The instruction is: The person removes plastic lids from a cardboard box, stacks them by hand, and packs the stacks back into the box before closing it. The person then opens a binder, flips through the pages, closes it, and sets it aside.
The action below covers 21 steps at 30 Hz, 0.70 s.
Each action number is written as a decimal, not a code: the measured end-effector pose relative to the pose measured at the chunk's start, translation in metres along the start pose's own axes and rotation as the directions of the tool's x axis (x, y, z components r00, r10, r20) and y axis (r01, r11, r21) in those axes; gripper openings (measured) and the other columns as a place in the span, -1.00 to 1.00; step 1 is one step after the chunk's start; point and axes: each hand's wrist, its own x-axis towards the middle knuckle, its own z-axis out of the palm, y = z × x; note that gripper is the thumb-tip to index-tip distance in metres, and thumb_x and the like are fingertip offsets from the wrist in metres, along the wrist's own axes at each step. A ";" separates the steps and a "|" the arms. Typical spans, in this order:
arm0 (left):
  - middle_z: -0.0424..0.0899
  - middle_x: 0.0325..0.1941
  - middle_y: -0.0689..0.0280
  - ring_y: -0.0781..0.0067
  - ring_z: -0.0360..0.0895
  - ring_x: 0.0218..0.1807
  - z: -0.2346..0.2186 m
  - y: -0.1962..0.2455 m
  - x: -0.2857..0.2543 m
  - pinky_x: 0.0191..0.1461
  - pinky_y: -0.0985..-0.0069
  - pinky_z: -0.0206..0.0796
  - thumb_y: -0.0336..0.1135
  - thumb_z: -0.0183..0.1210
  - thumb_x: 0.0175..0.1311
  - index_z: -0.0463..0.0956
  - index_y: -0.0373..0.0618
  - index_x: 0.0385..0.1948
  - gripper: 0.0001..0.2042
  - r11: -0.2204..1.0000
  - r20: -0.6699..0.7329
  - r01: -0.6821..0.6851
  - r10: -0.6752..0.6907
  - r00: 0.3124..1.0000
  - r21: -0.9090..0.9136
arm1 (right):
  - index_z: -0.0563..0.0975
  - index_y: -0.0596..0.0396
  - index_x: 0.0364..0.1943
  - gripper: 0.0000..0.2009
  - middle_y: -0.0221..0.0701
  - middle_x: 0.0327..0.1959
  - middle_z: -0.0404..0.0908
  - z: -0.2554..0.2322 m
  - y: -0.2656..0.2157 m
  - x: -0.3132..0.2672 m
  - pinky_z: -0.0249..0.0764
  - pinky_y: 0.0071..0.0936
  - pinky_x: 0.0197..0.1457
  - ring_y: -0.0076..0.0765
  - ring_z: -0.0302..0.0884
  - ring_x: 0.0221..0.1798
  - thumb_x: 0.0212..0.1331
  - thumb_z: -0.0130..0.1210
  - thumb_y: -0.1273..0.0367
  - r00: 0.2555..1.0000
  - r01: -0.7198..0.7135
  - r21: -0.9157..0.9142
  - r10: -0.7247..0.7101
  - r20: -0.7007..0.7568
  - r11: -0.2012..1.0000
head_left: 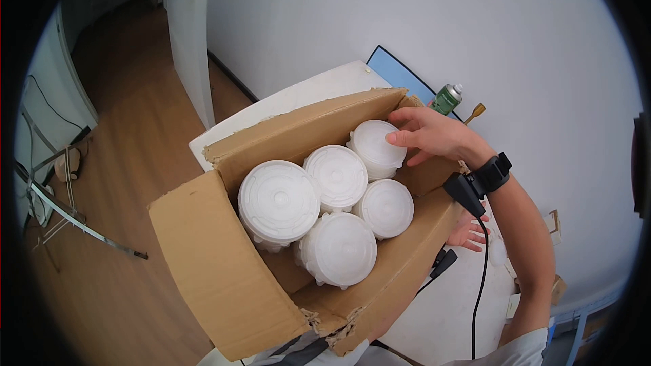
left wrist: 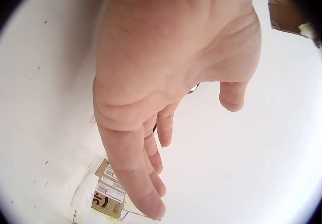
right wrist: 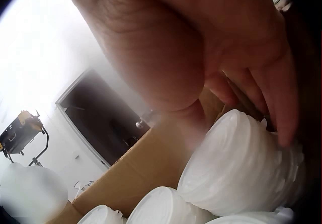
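A cardboard box (head_left: 230, 285) holds several stacks of round white plastic lids (head_left: 279, 200). My right hand (head_left: 430, 132) reaches over its far right corner, at the smallest-angled rear stack of lids (head_left: 380, 144). Its thumb lies over the top lid, with the other fingers fairly straight along the stack's far and right sides. In the right wrist view the fingertips meet the side of this tilted stack (right wrist: 226, 163). Past the box's right wall my left hand (head_left: 468, 230) shows palm up with fingers spread, holding nothing; the box hides part of that arm.
The box stands over a white table (head_left: 434, 325). Behind it are a green spray can (head_left: 447, 98), a brush (head_left: 476, 112) and a blue panel (head_left: 400, 74). A small labelled carton (left wrist: 108, 189) lies beyond my left fingertips. A white door (head_left: 188, 41) stands at the left.
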 end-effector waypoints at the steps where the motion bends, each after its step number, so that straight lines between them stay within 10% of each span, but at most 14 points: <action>1: 0.55 0.26 0.03 -0.05 0.57 0.24 -0.001 -0.001 0.000 0.26 -0.11 0.51 0.47 -0.17 0.45 0.32 -0.03 0.40 -0.22 1.000 0.006 -0.008 0.008 1.000 -0.004 | 0.31 0.32 0.46 -0.27 0.02 0.28 0.54 0.000 -0.005 -0.002 0.73 -0.33 0.07 -0.20 0.66 0.13 0.35 0.30 0.14 0.998 0.014 -0.041 -0.012 0.057 0.999; 6: 0.57 0.25 0.03 -0.03 0.58 0.23 -0.005 0.002 0.004 0.25 -0.10 0.52 0.40 -0.21 0.52 0.36 -0.04 0.37 -0.28 0.995 0.089 0.098 -0.096 0.991 -0.025 | 0.25 0.33 0.49 -0.12 0.02 0.20 0.62 -0.029 0.005 -0.026 0.70 -0.36 -0.02 -0.21 0.74 -0.05 0.30 0.30 -0.03 0.969 0.210 -0.259 -0.236 -0.071 0.943; 10: 0.55 0.18 0.09 0.03 0.56 0.23 0.008 0.008 0.002 0.28 -0.01 0.48 0.21 0.08 0.51 0.41 -0.15 0.20 -0.43 0.998 -0.221 -0.028 0.014 0.975 -0.061 | 0.45 0.24 0.30 -0.41 -0.21 -0.01 0.71 -0.092 0.075 -0.134 0.69 -0.48 -0.05 -0.38 0.71 -0.06 0.41 0.23 0.05 0.787 0.253 0.115 -0.135 -0.602 0.961; 13: 0.56 0.12 0.14 0.10 0.54 0.20 0.002 0.007 0.006 0.30 0.08 0.45 0.09 0.14 0.50 0.43 -0.13 0.10 -0.54 0.970 -0.406 -0.221 0.162 0.900 -0.104 | 0.58 0.25 0.04 -0.43 -0.18 -0.19 0.77 -0.106 0.236 -0.168 0.67 -0.35 -0.15 -0.25 0.78 -0.14 0.25 0.33 -0.01 0.618 -0.320 -0.025 0.188 -0.764 0.947; 15: 0.56 0.09 0.16 0.13 0.54 0.18 -0.002 0.007 0.007 0.31 0.11 0.45 0.04 0.16 0.50 0.45 -0.12 0.06 -0.59 0.955 -0.453 -0.277 0.202 0.868 -0.105 | 0.55 0.19 0.25 -0.26 -0.02 0.19 0.68 -0.080 0.352 -0.207 0.50 -0.10 0.32 0.09 0.59 0.30 0.13 0.38 -0.09 0.681 -0.700 -0.398 0.385 -0.623 0.592; 16: 0.56 0.08 0.17 0.16 0.54 0.17 -0.002 0.008 0.007 0.30 0.12 0.45 0.01 0.15 0.50 0.45 -0.12 0.03 -0.62 0.952 -0.464 -0.290 0.214 0.859 -0.097 | 0.51 0.17 0.34 -0.16 -0.04 0.31 0.60 -0.071 0.385 -0.220 0.43 -0.11 0.43 0.04 0.51 0.41 0.07 0.41 -0.11 0.628 -0.778 -0.377 0.625 -0.464 0.502; 21: 0.56 0.06 0.20 0.20 0.54 0.16 0.001 0.006 0.014 0.29 0.15 0.46 -0.02 0.14 0.51 0.46 -0.11 0.00 -0.67 0.966 -0.471 -0.258 0.210 0.856 -0.037 | 0.29 0.22 0.48 -0.02 0.21 0.42 0.40 -0.008 0.456 -0.238 0.36 -0.16 0.50 0.20 0.35 0.50 0.04 0.45 -0.05 0.631 -0.644 -0.186 0.378 -0.677 0.742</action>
